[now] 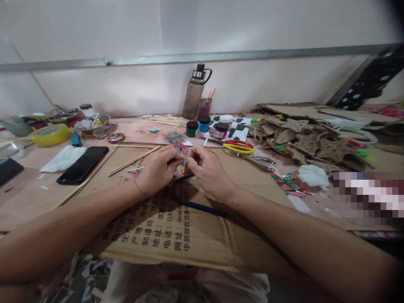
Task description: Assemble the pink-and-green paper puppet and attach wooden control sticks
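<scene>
Over the middle of a printed cardboard sheet (252, 244), my left hand (158, 166) and my right hand (210, 172) meet fingertip to fingertip. Both are closed in a pinch; what lies between the fingers is too small to make out. Just behind the fingertips are green and pink cut pieces (175, 138), partly covered by the hands. A dark blue stick-like tool (203, 208) rests on the cardboard below my right hand, and another blue length (184, 178) shows under its fingers. Thin wooden sticks (134, 161) lie beside my left hand.
Behind the cardboard stand paint jars (191, 129), a grey water bottle (192, 94) and scissors (238, 146) with pliers (257, 160). Brown woven star shapes (298, 134) pile up at right. A black phone (82, 165) and yellow tape roll (50, 134) are at left.
</scene>
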The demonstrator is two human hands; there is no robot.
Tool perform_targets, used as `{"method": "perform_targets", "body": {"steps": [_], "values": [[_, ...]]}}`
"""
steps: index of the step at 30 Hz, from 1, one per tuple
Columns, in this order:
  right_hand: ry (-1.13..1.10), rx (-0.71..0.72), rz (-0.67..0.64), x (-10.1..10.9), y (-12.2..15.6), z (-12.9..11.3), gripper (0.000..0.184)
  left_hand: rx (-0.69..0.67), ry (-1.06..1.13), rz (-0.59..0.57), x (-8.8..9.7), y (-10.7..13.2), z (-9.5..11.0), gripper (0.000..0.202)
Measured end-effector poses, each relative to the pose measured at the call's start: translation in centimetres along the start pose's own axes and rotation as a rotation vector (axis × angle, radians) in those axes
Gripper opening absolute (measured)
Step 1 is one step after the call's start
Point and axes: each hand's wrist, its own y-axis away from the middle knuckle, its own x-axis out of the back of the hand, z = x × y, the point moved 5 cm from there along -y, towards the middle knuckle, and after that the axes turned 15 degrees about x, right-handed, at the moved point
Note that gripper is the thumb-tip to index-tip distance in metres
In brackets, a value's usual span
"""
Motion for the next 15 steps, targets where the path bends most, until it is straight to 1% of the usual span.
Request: {"method": "perform_targets", "body": {"steps": [4, 7, 10, 15], "values": [[-0.003, 0.016, -0.032, 0.06, -0.18, 0.21, 0.008, 0.001, 0.017, -0.016, 0.03, -0.18, -0.30, 0.010], [0.049, 0.030, -0.039, 0.29, -0.26, 0.33, 0.005, 0.017, 0.028, -0.058, 0.02, -0.26, -0.36, 0.013], [0.113, 0.054, -0.038, 0.43, -0.27, 0.25, 0.005, 0.035, -0.005, -0.094, -0.03, -0.27, -0.30, 0.017], [0.135, 0.069, -0.022, 0.37, -0.19, 0.14, 0.005, 0.036, -0.028, -0.074, -0.02, -0.28, -0.30, 0.016]]}}
